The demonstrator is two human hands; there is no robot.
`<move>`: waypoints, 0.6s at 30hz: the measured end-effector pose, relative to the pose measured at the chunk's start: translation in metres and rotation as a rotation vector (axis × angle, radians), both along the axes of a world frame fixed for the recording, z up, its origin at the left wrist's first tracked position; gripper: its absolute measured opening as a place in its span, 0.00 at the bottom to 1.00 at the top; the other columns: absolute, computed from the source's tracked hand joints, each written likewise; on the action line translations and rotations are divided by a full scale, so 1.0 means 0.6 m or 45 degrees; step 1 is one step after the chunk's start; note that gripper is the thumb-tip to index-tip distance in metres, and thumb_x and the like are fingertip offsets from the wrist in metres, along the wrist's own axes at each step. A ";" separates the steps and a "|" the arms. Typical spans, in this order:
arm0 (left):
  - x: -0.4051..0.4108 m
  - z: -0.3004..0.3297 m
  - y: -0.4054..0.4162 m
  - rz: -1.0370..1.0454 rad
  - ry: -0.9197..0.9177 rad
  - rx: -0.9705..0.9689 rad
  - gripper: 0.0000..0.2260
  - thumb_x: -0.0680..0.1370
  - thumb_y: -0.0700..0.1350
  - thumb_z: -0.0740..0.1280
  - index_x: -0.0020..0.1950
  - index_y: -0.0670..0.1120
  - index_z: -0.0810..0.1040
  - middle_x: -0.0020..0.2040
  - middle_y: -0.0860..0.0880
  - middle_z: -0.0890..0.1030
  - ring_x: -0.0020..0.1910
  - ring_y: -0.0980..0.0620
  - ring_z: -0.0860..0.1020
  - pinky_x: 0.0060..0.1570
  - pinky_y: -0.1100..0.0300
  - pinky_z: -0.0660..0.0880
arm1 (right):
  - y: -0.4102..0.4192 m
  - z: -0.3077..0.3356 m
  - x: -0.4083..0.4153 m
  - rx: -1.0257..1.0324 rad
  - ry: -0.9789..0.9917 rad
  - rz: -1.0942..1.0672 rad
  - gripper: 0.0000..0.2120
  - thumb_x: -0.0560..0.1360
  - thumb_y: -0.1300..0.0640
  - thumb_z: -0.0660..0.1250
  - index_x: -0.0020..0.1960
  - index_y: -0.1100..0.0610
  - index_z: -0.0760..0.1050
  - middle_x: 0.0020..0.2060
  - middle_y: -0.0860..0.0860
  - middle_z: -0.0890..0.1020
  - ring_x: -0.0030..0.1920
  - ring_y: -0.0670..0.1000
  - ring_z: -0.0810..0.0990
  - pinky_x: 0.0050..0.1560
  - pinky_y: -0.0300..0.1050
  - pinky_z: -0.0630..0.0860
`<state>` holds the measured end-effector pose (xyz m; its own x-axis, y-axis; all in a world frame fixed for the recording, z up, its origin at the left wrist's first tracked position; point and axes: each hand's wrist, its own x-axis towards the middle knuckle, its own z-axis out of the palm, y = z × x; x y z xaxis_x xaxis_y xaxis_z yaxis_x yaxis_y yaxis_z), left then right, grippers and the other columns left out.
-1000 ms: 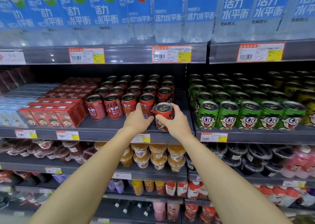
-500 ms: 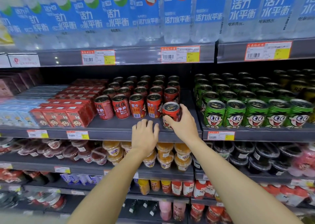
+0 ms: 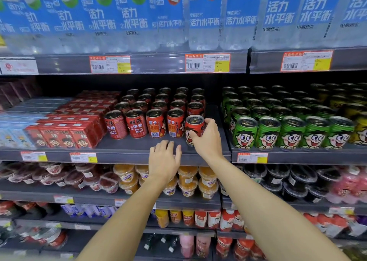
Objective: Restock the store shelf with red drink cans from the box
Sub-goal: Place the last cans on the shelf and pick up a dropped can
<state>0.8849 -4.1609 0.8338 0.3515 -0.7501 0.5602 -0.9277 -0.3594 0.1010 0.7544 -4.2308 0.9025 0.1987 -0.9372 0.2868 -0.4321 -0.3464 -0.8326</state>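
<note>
Several red drink cans [image 3: 137, 122] stand in rows on the grey middle shelf [image 3: 123, 148]. My right hand [image 3: 208, 139] grips one red can [image 3: 193, 128] with a cartoon face, at the right end of the front row, close to the shelf's front edge. My left hand [image 3: 163, 162] is just left of it and lower, fingers relaxed, fingertips at the shelf's front lip, holding nothing. The box is not in view.
Green cans [image 3: 288, 131] fill the shelf section to the right, red cartons [image 3: 65, 135] the left. Blue-labelled water bottles [image 3: 204, 16] stand on the shelf above. Fruit cups [image 3: 186, 185] sit on the shelf below, under my hands.
My left hand let go of the neighbouring red can and dropped back to the shelf's front lip. My right hand kept hold of its can at the row's right end.
</note>
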 end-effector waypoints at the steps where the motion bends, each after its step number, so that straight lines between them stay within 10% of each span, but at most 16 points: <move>1: 0.001 0.000 0.000 -0.002 0.000 0.002 0.22 0.80 0.55 0.53 0.53 0.44 0.82 0.50 0.46 0.82 0.48 0.45 0.79 0.47 0.50 0.71 | -0.005 0.003 0.004 0.010 0.010 -0.007 0.29 0.75 0.51 0.73 0.70 0.55 0.64 0.65 0.53 0.74 0.64 0.55 0.75 0.60 0.49 0.75; 18: 0.001 0.000 -0.003 0.017 -0.020 -0.036 0.19 0.80 0.54 0.55 0.51 0.44 0.82 0.46 0.47 0.82 0.45 0.46 0.78 0.45 0.51 0.69 | -0.042 0.020 0.051 0.078 0.016 -0.136 0.26 0.76 0.58 0.72 0.68 0.61 0.65 0.64 0.58 0.74 0.63 0.60 0.76 0.56 0.51 0.75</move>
